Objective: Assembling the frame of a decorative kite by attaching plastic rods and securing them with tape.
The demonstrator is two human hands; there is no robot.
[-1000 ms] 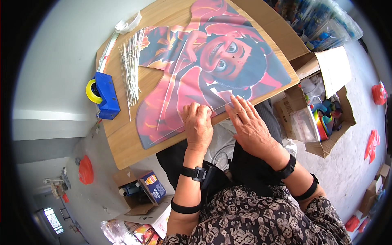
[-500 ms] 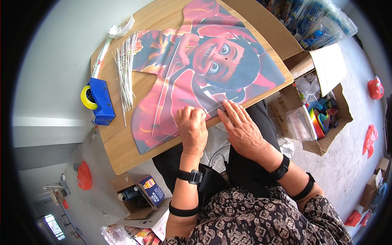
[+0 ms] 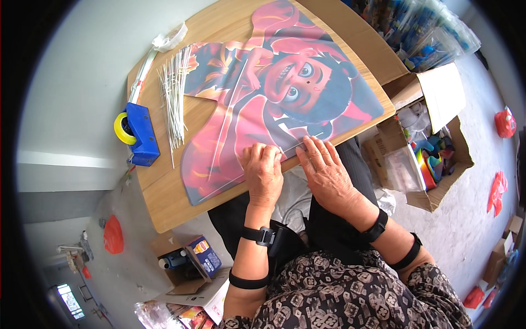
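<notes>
A printed kite sheet point(image 3: 241, 123) with a red and black cartoon figure lies flat on the wooden table point(image 3: 159, 205). Along its near edge runs a thin pale rod point(image 3: 227, 185). My left hand point(image 3: 264, 174) is closed at that edge, fingers curled under; what they pinch is hidden. Just to its right, my right hand point(image 3: 327, 172) rests with fingers stretched flat over the same edge. Another thin white rod point(image 3: 223, 129) crosses the figure's body. Left of the sheet, several loose white rods point(image 3: 174, 101) lie in a bundle.
A blue tape dispenser point(image 3: 143, 137) with yellow tape sits at the table's left edge, below a small white container point(image 3: 170, 39). Right of the table stands an open cardboard box point(image 3: 456, 156) holding colourful rolls. Another box point(image 3: 178, 271) is on the floor, lower left.
The table and sheet appear slightly further right in the picture. Both hands keep their places on the sheet's near edge, with barely any movement.
</notes>
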